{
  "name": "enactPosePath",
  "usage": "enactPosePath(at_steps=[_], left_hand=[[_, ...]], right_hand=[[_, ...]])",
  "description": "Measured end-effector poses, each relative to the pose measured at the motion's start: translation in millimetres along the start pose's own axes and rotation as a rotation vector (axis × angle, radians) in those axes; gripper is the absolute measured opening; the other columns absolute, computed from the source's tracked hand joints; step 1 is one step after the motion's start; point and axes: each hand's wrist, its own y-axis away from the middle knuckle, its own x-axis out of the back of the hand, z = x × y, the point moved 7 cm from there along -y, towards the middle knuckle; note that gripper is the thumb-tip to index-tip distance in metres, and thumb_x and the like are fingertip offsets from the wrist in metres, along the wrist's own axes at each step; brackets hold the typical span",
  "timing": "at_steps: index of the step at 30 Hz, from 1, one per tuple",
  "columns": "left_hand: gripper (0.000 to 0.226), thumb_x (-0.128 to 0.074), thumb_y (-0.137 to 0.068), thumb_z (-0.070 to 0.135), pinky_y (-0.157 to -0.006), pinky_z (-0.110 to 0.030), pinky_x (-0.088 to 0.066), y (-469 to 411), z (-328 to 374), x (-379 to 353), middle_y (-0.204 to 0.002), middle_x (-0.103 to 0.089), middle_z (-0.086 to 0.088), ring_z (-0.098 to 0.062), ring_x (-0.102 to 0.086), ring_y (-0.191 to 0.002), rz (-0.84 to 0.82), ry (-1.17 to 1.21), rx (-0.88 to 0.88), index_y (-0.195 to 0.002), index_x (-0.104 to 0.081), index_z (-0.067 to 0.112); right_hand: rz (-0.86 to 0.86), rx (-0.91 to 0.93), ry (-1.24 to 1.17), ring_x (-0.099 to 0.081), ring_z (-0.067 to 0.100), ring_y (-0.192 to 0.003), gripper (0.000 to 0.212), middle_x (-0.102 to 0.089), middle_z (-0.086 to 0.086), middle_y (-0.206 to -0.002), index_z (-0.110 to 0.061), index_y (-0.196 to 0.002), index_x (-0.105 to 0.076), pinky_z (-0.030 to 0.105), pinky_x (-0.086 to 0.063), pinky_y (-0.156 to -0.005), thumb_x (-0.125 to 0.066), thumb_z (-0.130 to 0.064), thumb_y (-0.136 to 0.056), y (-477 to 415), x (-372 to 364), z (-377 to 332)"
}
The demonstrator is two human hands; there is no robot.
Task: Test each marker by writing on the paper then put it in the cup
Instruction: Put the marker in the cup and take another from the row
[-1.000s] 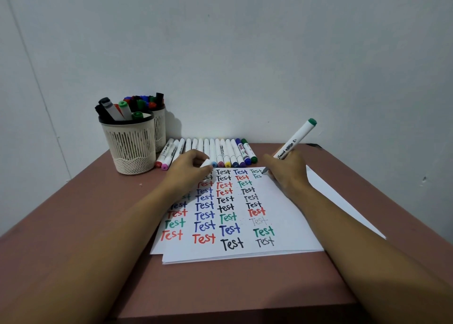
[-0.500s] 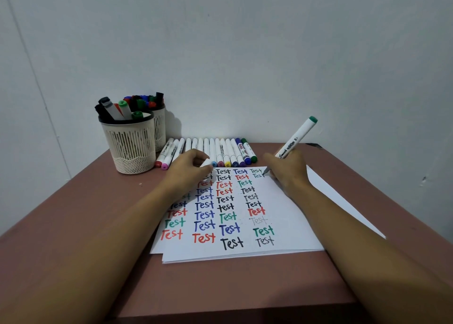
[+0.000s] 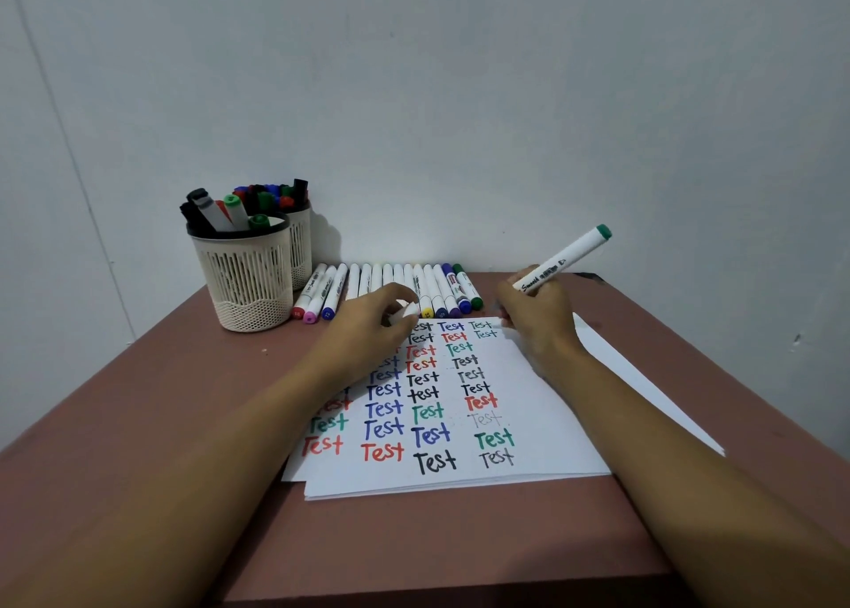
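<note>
Marker (image 3: pixel 563 261): white barrel, green end, uncapped, tilted, tip down at far right corner of paper
Cap (image 3: pixel 404 315): white, at paper's far edge
Paper (image 3: pixel 542 405): white stack, flat on table (image 3: pixel 184 400), columns of coloured "Test"
Cup (image 3: pixel 244 281): cream mesh, upright, far left, holding markers
Markers (image 3: pixel 432 285): capped row lying just beyond paper

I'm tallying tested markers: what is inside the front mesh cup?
In the front cup, markers with black and green ends lean above the rim. The slatted wall hides their lower parts, so the count is unclear.
</note>
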Motion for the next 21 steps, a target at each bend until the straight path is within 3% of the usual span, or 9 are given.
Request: enactPosePath(at_steps=[4,7,11,21], left_hand=[[0.033,-0.058,-0.091,0.028,-0.079,-0.017,-0.041,0.7,2.4,-1.6,-0.100,-0.057,0.002,-0.011,-0.056,-0.092,-0.007,0.010,-0.011,-0.123,-0.052,0.022],[0.032,-0.062,-0.088,0.028,-0.083,-0.021,-0.045,0.0,2.2,-2.6,-0.100,-0.060,0.003,-0.011,-0.057,-0.094,0.002,-0.005,-0.013,-0.118,-0.056,0.017],[0.026,-0.063,-0.087,0.026,-0.086,-0.031,-0.050,-0.1,5.5,-3.5,-0.094,-0.062,0.003,-0.013,-0.059,-0.091,0.008,-0.007,-0.047,-0.110,-0.061,0.014],[0.019,-0.064,-0.087,0.021,-0.082,-0.035,-0.051,3.0,19.1,-4.5,-0.088,-0.065,0.000,-0.014,-0.061,-0.085,-0.002,0.058,-0.175,-0.104,-0.063,0.013]], right_hand=[[-0.186,-0.040,-0.306,-0.055,0.012,-0.058,0.017,-0.060,0.000,-0.057,-0.009,-0.074,-0.057,0.020,-0.049,-0.055,-0.059,-0.001,-0.089,10.2,-16.3,-9.3],[-0.283,-0.072,-0.443,-0.057,0.014,-0.060,0.020,-0.061,0.007,-0.062,-0.006,-0.071,-0.057,0.021,-0.052,-0.056,-0.053,0.002,-0.089,17.9,-25.9,-15.0],[-0.352,-0.060,-0.391,-0.058,0.016,-0.062,0.017,-0.062,0.010,-0.067,-0.004,-0.076,-0.058,0.020,-0.053,-0.056,-0.052,0.001,-0.091,25.2,-35.1,-16.4],[-0.467,-0.026,-0.256,-0.061,0.012,-0.061,0.011,-0.062,0.007,-0.068,-0.007,-0.081,-0.061,0.020,-0.052,-0.057,-0.058,-0.004,-0.091,30.6,-46.2,-11.6]])
